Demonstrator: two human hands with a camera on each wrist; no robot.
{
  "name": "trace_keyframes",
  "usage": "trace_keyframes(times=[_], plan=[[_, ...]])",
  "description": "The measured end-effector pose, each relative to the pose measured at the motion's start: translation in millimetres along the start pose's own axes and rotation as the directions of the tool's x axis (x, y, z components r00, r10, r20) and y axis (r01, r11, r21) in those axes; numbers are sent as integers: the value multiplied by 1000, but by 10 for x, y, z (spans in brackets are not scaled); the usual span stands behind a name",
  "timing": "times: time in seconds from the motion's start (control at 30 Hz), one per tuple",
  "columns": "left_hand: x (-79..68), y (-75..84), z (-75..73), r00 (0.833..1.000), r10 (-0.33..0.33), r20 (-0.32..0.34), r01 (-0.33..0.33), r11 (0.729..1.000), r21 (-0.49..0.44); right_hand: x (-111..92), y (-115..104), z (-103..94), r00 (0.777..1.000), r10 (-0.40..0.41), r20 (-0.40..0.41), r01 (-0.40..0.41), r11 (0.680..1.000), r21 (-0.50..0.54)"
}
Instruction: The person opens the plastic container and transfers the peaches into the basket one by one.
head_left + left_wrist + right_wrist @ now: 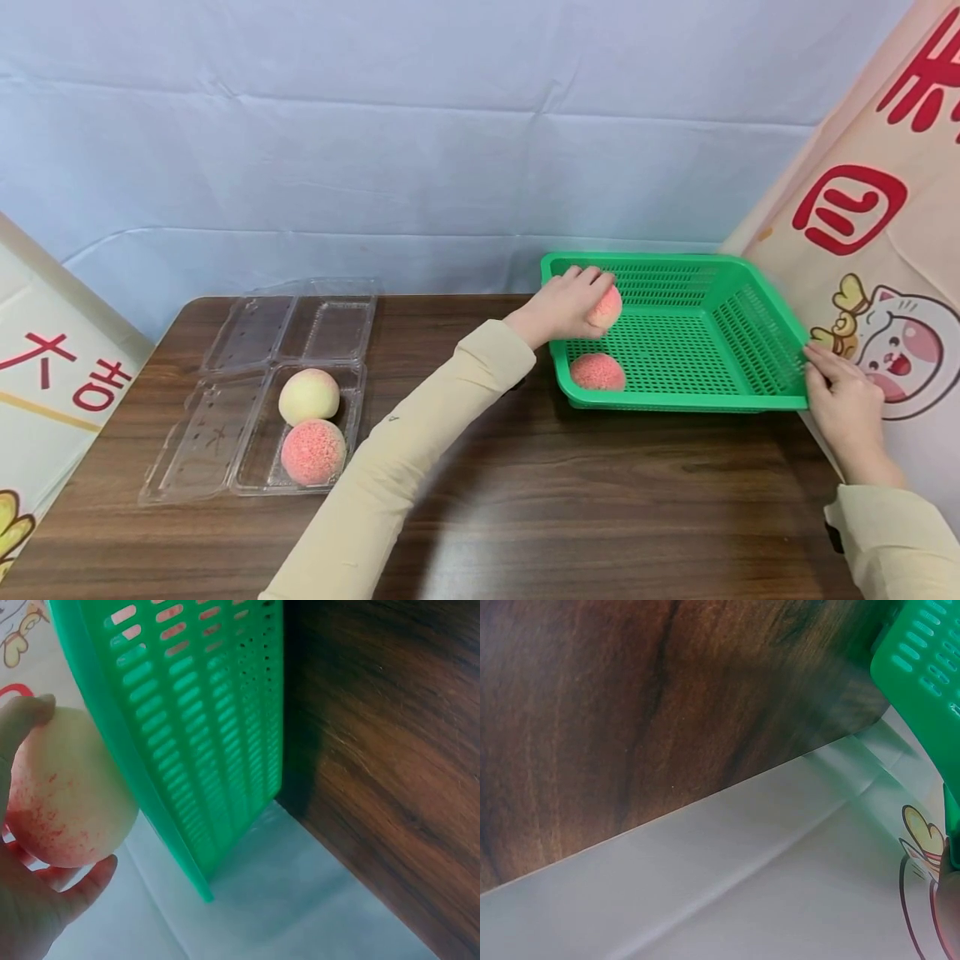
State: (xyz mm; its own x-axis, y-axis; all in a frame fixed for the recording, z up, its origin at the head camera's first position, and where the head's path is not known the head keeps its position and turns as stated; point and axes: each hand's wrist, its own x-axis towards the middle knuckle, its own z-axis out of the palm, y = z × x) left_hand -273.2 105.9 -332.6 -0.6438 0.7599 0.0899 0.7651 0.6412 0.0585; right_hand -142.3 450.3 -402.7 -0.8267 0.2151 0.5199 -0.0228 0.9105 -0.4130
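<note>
My left hand (567, 302) grips a pale-and-pink peach (73, 787) just above the left rim of the green plastic basket (678, 402). In the left wrist view the fingers and thumb curl round the fruit, close to the basket's rim. Another pink peach (597, 372) lies inside, at the basket's front left. My right hand (846, 402) holds the basket's rim at its front right corner; only a sliver of that hand shows in the right wrist view. Two more peaches, one pale yellow (309, 396) and one pink (313, 452), sit in a clear plastic clamshell box (251, 467) on the left.
The box lies with its lids (201, 442) folded out. Everything stands on a dark wooden table (600, 500). A pale blue cloth (420, 167) hangs behind it, and printed banners (892, 275) with red characters flank both sides.
</note>
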Motion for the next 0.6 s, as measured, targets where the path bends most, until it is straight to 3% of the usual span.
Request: trace_keyframes(times=[0.33,0.6], plan=[[32,63,54,999,18,33,-18,1000,13,3,-6,-3,1000,9,12,-9,1000,-4],[57,86,142,996,-12,84,8,999,42,1,-23,-13,1000,18,18,-18,1000,-2]])
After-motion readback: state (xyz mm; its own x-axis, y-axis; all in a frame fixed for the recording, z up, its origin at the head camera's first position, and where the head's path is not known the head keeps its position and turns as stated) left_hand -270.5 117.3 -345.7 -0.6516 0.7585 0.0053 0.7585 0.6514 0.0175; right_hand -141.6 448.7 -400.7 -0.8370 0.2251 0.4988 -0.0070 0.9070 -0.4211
